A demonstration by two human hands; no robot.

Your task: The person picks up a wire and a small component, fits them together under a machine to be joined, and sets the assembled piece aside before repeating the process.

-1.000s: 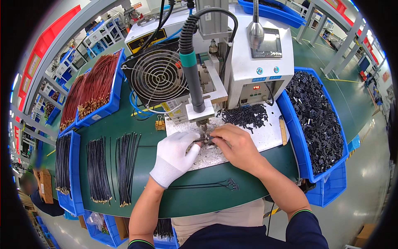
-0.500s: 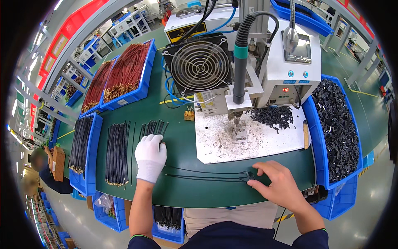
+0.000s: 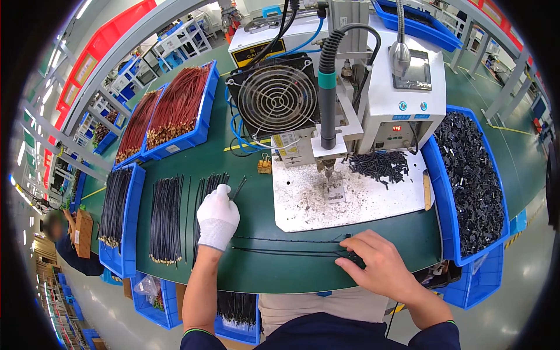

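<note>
Near 12 o'clock, a black-and-yellow warning plate [image 3: 244, 55] with bold lettering stands on the white case [image 3: 240, 42] behind the fan [image 3: 272, 98]. Just below the fan, a yellow-and-white sticker [image 3: 284, 141] carries print too fine to read. Toward 2 o'clock, red digits [image 3: 397, 128] glow on the control panel [image 3: 382, 131]; blue labels [image 3: 401, 117] under the buttons [image 3: 402, 105] are too small to read, and pale lettering runs along the lower edge of the screen [image 3: 413, 73]. Between 9 and 10 o'clock, a bin [image 3: 195, 137] bears a white label [image 3: 172, 148], its print unreadable.
</note>
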